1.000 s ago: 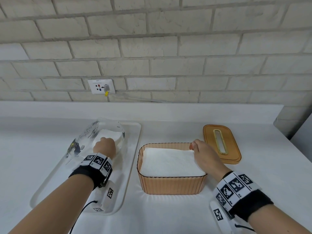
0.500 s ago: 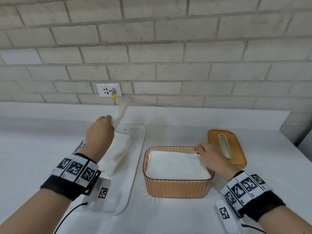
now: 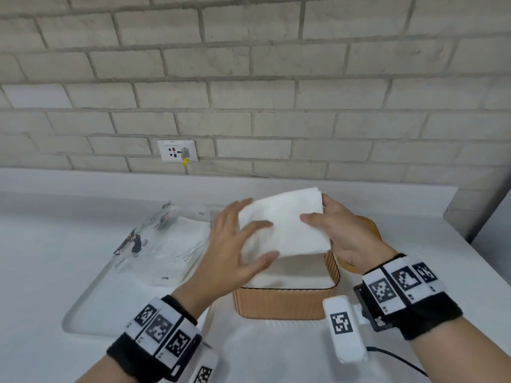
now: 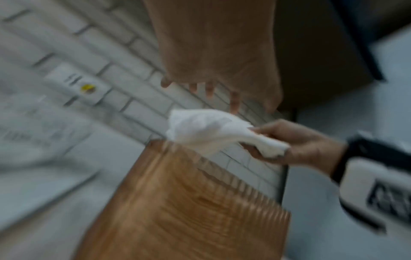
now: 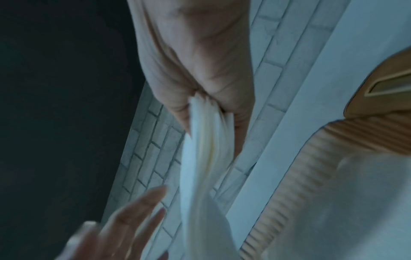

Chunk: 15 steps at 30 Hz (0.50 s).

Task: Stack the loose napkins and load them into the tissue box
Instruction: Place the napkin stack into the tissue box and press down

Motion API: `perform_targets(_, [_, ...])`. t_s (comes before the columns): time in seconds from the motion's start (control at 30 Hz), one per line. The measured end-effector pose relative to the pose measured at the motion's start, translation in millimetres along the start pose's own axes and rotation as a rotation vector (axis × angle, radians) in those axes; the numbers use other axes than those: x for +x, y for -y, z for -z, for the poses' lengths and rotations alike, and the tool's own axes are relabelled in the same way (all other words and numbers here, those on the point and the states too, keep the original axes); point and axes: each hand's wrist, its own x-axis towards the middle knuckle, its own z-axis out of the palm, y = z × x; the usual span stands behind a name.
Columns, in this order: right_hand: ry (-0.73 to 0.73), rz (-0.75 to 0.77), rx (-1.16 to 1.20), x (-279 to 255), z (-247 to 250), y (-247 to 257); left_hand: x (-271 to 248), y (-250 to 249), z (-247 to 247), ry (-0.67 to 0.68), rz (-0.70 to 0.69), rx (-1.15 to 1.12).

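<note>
A stack of white napkins [image 3: 284, 225] hangs tilted just above the ribbed orange tissue box [image 3: 282, 302], which holds more napkins [image 3: 298, 272]. My right hand [image 3: 320, 214] pinches the stack's right edge, thumb on top and fingers behind. My left hand [image 3: 249, 233] has straight, spread fingers lying against the stack's left side. In the blurred left wrist view the right hand [image 4: 300, 146] grips the napkins [image 4: 206, 130] while my left fingertips [image 4: 209, 89] stay straight. The right wrist view shows the stack's edge [image 5: 204, 140] wedged in my grip.
The orange slotted lid [image 3: 367, 225] lies right of the box, mostly hidden by my right hand. A white tray [image 3: 91, 308] at the left carries a flattened clear plastic wrapper [image 3: 166, 239]. A brick wall with a socket [image 3: 177, 150] backs the white counter.
My left hand carried the napkins from the tray over to the box and opened. My right hand rose off the box's napkins and took hold of the stack.
</note>
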Motion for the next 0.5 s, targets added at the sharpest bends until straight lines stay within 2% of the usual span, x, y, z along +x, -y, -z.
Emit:
perform_targets(0.13, [0.141,0.137,-0.038,-10,9,12,8,4,1,-0.180,0.509,-0.775])
perform_targets(0.17, [0.175,0.160,-0.054,-12,10,15,12,8,0,-0.184,0.586,-0.943])
perform_targets(0.23, [0.216,0.186,-0.066,-13,11,20,18,16,0,-0.167,0.633,-1.134])
perform_targets(0.3, [0.225,0.182,-0.057,-12,12,19,21,19,1,-0.144,0.572,-1.112])
perform_targets(0.37, [0.203,0.154,-0.046,-11,13,9,16,17,1,-0.143,0.525,-0.990])
perform_targets(0.5, [0.063,0.055,-0.134,-13,17,-33,-10,12,-20,-0.144,0.504,-0.712])
